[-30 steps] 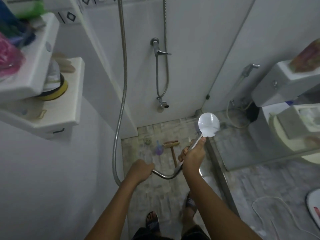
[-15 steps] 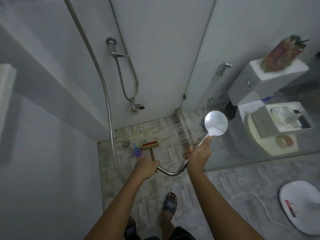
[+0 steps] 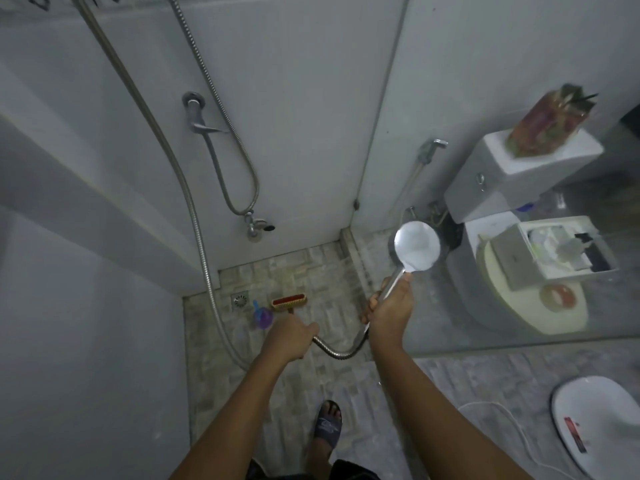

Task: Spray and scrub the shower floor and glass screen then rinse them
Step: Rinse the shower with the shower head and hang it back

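Both arms stretched forward and down. Left hand (image 3: 289, 336) fisted, knuckles up. Right hand (image 3: 389, 308) farther right, fingers wrapped closed, thumb pointing far and up.

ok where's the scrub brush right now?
In the head view, the scrub brush lies on the shower floor left of centre, just beyond the left hand, between the purple bottle and floor drain.

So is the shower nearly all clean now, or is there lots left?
Probably the last part. The scrub brush lies put down on the shower floor near the drain, so scrubbing looks done. The right hand holds the shower head up by the glass screen, and the left hand grips its hose. Rinsing the glass and floor seems underway.
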Action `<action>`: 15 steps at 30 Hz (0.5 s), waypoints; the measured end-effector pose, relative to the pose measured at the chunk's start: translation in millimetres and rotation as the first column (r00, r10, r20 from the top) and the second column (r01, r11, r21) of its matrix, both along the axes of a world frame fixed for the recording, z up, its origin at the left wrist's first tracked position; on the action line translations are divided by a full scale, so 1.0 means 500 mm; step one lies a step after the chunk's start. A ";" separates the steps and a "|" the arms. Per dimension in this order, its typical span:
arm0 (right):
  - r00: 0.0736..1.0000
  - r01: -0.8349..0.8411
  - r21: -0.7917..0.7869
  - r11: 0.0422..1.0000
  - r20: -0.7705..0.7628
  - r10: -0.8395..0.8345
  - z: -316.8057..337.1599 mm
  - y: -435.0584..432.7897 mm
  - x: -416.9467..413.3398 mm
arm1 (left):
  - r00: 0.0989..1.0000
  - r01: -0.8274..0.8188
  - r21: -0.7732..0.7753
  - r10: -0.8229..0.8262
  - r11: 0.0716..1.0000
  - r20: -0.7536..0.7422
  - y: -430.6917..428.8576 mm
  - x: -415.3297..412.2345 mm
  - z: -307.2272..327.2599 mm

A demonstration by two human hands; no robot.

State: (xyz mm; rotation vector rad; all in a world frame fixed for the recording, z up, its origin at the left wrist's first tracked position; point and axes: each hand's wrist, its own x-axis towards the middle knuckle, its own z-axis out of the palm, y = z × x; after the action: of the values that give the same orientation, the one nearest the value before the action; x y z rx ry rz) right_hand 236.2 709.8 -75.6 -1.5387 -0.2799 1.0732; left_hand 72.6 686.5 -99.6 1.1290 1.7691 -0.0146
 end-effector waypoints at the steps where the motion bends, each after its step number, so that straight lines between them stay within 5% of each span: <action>1: 1.000 -0.023 0.008 1.000 0.002 0.023 0.005 0.006 -0.002 | 1.000 -0.024 0.004 0.024 1.000 -0.004 0.005 0.002 0.005; 15: 0.950 -0.285 0.084 0.955 -0.105 0.293 0.070 0.082 -0.057 | 0.991 -0.125 0.158 0.132 0.979 -0.036 0.033 -0.035 0.063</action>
State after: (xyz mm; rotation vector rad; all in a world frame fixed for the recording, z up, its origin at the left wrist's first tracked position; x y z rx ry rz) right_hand 207.8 750.7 -40.5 -1.3957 -0.4676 1.3648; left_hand 54.8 703.2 -68.2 1.1298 1.9085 0.1798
